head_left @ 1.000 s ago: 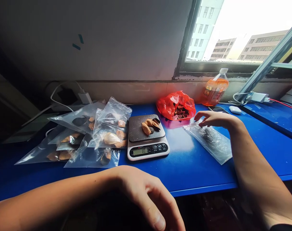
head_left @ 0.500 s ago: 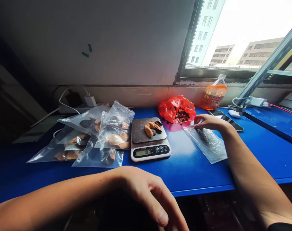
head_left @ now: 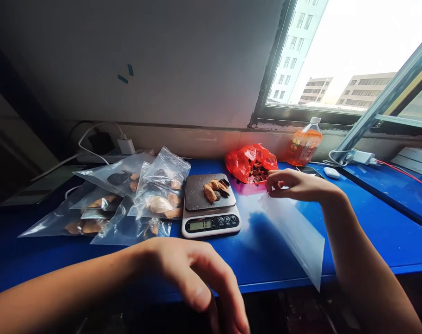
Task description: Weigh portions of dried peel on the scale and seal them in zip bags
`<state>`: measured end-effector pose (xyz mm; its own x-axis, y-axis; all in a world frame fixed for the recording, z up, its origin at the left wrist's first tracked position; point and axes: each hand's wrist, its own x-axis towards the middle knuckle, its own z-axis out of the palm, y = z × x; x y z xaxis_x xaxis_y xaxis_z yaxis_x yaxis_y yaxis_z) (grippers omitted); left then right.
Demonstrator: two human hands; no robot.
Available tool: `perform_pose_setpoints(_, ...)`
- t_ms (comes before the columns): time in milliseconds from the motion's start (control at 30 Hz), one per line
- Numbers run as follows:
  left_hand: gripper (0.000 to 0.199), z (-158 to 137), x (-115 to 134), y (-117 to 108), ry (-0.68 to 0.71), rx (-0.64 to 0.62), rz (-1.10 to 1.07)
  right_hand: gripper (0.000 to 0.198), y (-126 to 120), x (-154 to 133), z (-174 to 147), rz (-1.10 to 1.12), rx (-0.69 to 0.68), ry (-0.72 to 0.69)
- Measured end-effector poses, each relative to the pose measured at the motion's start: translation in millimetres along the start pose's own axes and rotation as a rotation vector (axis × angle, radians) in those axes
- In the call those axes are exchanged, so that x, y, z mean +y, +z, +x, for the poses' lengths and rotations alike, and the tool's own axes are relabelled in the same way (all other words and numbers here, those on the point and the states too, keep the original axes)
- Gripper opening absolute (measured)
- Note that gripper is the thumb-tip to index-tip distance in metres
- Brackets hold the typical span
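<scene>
Pinched at its top edge, a clear plastic bag (head_left: 297, 236) hangs from my right hand (head_left: 287, 183), lifted over the right part of the table. My left hand (head_left: 200, 273) is held in the air at the table's front edge, fingers loosely curled and apart, holding nothing. A digital kitchen scale (head_left: 211, 225) stands between the hands and farther back, its display seeming to read 10.1. Several brown and dark dried pieces (head_left: 216, 190) lie on its plate. Just behind my right hand sits a red plastic bag (head_left: 243, 160), its mouth showing dark reddish-brown chips (head_left: 257, 171).
Several filled clear bags (head_left: 123, 204) overlap left of the scale. An orange drink bottle (head_left: 304, 141) stands by the window. A white case (head_left: 331, 172), a phone partly hidden by my right hand, and a white charger (head_left: 362, 157) with cables are at the right on the blue table (head_left: 374, 227).
My right hand has raised the clear bag off the table and drawn it slightly left, so it now hangs down. My left hand has shifted a little left. The camera view has moved slightly.
</scene>
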<state>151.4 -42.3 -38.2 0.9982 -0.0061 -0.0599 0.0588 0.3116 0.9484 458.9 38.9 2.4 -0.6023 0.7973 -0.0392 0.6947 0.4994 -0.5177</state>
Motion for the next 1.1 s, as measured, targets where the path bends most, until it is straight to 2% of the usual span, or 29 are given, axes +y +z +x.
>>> perform_pose_setpoints(67,0.03,-8,6,3,0.214,0.333,0.251,0.01,17,-27,-2,0.119,-0.003,-0.154)
perform_pose_setpoints(133,0.014,-13,4,1,0.39,0.689,0.703,0.01,42,-50,2,0.243,-0.015,-0.278)
perform_pose_setpoints(167,0.007,-14,2,-2,0.442,0.803,0.931,0.009,55,-59,5,0.307,-0.032,-0.309)
perform_pose_setpoints(200,0.009,-14,-2,-5,0.472,0.857,1.106,0.01,68,-66,9,0.376,-0.052,-0.331)
perform_pose_setpoints(267,0.019,-12,-10,-12,0.491,0.866,1.247,0.016,88,-74,15,0.502,-0.071,-0.351)
perform_pose_setpoints(367,0.008,-8,-18,-18,0.451,0.926,1.253,0.021,100,-74,20,0.621,-0.034,-0.331)
perform_pose_setpoints(433,0.007,-5,-22,-18,0.477,0.929,1.28,0.022,98,-71,21,0.648,0.02,-0.311)
perform_pose_setpoints(567,0.025,2,-30,-11,0.642,0.945,1.208,0.017,88,-72,17,0.587,0.039,-0.354)
perform_pose_setpoints(633,0.017,8,-32,-2,0.65,0.951,1.193,0.01,84,-77,12,0.536,0.015,-0.413)
perform_pose_setpoints(700,0.011,13,-32,7,0.658,0.899,1.208,0.005,82,-84,5,0.479,-0.005,-0.476)
perform_pose_setpoints(767,0.014,16,-30,16,0.627,0.806,1.231,0.009,80,-91,-3,0.426,-0.035,-0.53)
perform_pose_setpoints(900,0.016,13,-26,23,0.423,0.608,1.303,0.013,78,-98,-14,0.428,-0.109,-0.527)
perform_pose_setpoints(1100,0.019,4,-21,12,0.457,0.587,1.393,0.012,71,-92,-14,0.568,-0.213,-0.405)
